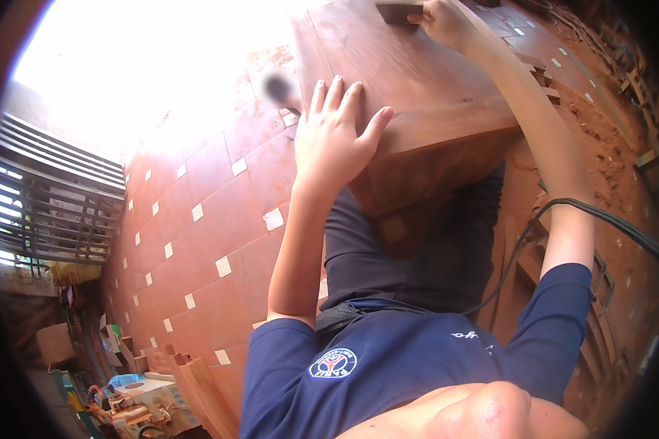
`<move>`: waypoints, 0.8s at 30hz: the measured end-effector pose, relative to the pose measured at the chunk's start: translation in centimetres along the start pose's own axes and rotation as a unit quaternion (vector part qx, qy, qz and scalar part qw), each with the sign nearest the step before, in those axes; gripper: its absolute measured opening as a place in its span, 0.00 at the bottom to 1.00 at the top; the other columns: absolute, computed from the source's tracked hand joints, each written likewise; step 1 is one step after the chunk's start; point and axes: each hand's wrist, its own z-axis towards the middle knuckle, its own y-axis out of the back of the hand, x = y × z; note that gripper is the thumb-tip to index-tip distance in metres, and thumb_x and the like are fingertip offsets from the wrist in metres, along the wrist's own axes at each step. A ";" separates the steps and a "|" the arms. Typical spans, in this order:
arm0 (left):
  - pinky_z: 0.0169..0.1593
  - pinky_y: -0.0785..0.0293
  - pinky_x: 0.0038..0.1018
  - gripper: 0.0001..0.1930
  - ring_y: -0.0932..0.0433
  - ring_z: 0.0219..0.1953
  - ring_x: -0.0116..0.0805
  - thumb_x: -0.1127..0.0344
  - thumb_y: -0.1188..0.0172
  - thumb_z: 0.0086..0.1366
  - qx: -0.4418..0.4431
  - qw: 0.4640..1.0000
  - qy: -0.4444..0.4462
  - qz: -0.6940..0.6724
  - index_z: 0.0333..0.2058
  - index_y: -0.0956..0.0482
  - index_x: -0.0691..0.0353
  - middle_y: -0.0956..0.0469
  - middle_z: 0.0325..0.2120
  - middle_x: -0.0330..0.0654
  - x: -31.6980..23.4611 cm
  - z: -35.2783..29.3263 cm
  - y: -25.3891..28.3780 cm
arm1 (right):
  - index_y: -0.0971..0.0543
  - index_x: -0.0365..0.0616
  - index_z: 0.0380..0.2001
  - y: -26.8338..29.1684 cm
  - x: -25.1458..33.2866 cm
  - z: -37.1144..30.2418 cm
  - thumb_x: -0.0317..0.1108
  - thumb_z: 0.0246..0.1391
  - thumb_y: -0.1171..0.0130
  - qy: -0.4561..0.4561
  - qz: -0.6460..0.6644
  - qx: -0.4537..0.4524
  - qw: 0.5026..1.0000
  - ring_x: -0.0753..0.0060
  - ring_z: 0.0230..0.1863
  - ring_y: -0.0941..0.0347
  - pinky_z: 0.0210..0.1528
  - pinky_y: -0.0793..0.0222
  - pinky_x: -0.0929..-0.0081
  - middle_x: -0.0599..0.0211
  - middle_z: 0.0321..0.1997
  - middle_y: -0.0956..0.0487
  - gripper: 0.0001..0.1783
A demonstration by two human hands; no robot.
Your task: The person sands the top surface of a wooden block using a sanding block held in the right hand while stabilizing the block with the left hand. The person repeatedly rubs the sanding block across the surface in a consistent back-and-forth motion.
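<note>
A broad brown wooden piece [410, 69], with a smooth top and a thick front edge, stands before me above my legs. My left hand [333, 139] lies flat on its left near corner, with fingers spread and nothing held. Toward the far end of the top, my right hand [447, 23] is closed on a dark flat rectangular tool [398, 13]. The tool is at the wood's surface; its exact kind is unclear, and the picture's upper edge is close to it.
A black cable [608, 214] crosses my right forearm. Red floor tiles [205, 241] with small pale squares spread to the left, toward a slatted metal grille [55, 194]. Tools and wood clutter the lower left; timber [553, 80] lies at right. Glare washes out the upper left.
</note>
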 end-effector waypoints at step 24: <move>0.72 0.45 0.42 0.33 0.44 0.74 0.52 0.39 0.46 0.69 -0.016 1.000 0.018 -0.004 0.62 0.26 0.57 0.35 0.68 0.53 0.4 -0.3 0.4 | 0.17 0.35 0.48 -2.9 -0.9 3.2 0.20 0.62 0.45 0.005 0.122 -0.037 0.992 0.72 0.45 0.18 0.49 0.23 0.74 0.58 0.51 0.14 0.13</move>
